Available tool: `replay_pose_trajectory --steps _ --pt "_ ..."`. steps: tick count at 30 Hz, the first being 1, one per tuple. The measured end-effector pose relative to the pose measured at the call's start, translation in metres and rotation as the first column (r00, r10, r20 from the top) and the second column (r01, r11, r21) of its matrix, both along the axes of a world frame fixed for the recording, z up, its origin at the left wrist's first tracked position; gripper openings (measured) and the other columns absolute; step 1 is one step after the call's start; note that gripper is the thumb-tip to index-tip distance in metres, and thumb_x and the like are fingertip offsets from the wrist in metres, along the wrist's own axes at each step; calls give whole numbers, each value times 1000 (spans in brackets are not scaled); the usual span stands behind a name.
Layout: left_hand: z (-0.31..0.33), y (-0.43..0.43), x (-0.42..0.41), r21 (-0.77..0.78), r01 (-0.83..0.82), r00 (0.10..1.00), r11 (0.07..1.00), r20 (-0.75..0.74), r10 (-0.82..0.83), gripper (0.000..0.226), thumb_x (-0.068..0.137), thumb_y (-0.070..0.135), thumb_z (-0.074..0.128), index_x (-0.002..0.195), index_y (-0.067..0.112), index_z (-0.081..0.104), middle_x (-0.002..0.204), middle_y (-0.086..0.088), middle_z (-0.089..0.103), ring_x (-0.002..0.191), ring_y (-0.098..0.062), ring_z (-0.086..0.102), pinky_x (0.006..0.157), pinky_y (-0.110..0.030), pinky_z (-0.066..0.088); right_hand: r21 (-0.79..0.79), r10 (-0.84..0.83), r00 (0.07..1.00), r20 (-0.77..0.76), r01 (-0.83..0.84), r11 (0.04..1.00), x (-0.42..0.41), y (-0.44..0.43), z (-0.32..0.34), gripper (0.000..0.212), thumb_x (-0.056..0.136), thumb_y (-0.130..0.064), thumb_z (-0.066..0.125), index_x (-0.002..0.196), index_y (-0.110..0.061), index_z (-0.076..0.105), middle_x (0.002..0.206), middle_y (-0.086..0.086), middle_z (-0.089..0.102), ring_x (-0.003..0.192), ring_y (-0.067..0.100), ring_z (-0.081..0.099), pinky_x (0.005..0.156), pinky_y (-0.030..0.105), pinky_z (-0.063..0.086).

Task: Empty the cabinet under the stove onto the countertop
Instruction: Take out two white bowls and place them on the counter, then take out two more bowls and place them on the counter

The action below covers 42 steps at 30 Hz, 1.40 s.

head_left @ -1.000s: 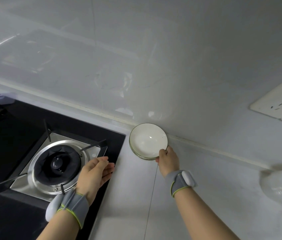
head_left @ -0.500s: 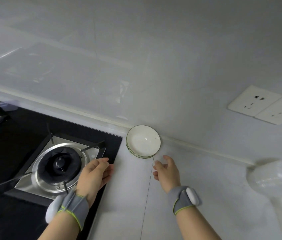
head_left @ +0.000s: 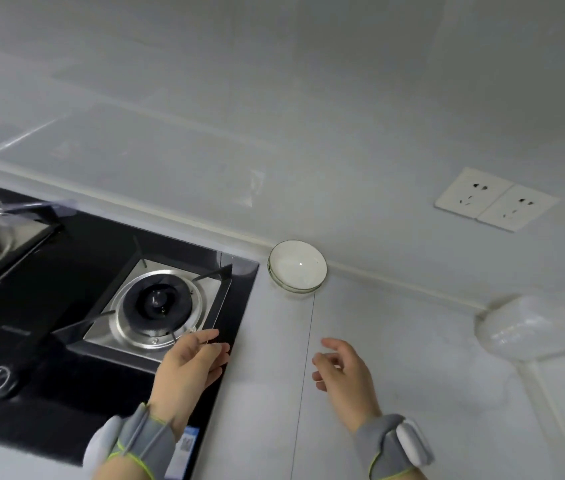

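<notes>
Stacked white ceramic bowls (head_left: 297, 265) sat right of black glass stove (head_left: 156, 303); our left hand (head_left: 189, 367), right hand (head_left: 343, 372) hovered empty, fingers loose. We judged bowls fragile, slick: grip rims.

A white bowl (head_left: 297, 265) sits on the pale tabletop (head_left: 412, 386) against the wall, just right of the black stove (head_left: 76, 271), while the left hand (head_left: 187, 367) hovers over the stove's right edge and the right hand (head_left: 343, 374) over the tabletop, both empty, fingers loosely bent.
</notes>
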State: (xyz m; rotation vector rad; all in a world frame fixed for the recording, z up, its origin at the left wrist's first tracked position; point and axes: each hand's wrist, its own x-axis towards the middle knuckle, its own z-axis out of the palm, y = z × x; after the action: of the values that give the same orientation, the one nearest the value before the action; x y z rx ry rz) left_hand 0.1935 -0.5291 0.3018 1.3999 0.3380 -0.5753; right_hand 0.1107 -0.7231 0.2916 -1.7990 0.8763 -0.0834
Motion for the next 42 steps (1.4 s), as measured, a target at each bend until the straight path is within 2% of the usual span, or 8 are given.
replay_pose_trajectory --steps 7,14,20,28,33,37,42 --pt "-12 36 -32 35 18 1000 999 -8 -18 19 91 3 53 105 11 62 100 -12 69 96 -27 65 92 -40 49 10 23 999 -36 -22 1000 -40 45 -2 19 89 -11 55 107 -17 58 87 5 64 69 15 64 68 30 55" --pt "-3 74 -82 71 -48 999 996 26 47 19 90 5 55 105 13 62 99 -8 70 94 -25 66 89 -38 51 -2 111 994 -4 -111 994 -69 76 7 17 89 -12 55 105 -18 59 84 3 65 75 20 65 77 36 56" --pt "5 102 -146 109 -74 996 991 55 69 16 91 7 54 102 16 61 101 -11 69 93 -25 65 88 -39 50 30 194 980 40 -195 980 -121 103 12 17 90 -14 55 105 -20 59 86 3 66 80 19 65 80 35 56" --pt "12 132 -229 145 -102 994 984 52 96 21 90 3 54 110 6 58 104 -17 67 88 -26 64 89 -41 48 97 176 982 63 -182 979 -203 120 11 17 88 -15 59 104 -19 59 87 3 66 80 18 66 78 33 55" --pt "20 160 -256 193 -147 988 970 83 133 21 89 5 56 109 6 59 102 -18 67 86 -25 64 83 -36 51 139 205 973 104 -218 966 -204 149 15 16 88 -14 59 104 -17 60 84 3 65 78 19 64 78 34 54" --pt "25 176 -263 249 -172 982 953 121 145 16 89 7 55 103 12 61 100 -14 68 89 -25 65 86 -38 51 150 263 955 138 -283 947 -199 168 21 15 88 -17 60 102 -20 60 83 -1 64 77 17 64 77 34 54" --pt "28 198 -269 274 -193 978 942 126 164 19 90 8 54 107 13 60 99 -12 69 90 -24 65 87 -39 51 135 332 935 128 -348 928 -202 183 19 14 88 -17 60 102 -21 61 85 -1 66 80 16 66 83 37 55"
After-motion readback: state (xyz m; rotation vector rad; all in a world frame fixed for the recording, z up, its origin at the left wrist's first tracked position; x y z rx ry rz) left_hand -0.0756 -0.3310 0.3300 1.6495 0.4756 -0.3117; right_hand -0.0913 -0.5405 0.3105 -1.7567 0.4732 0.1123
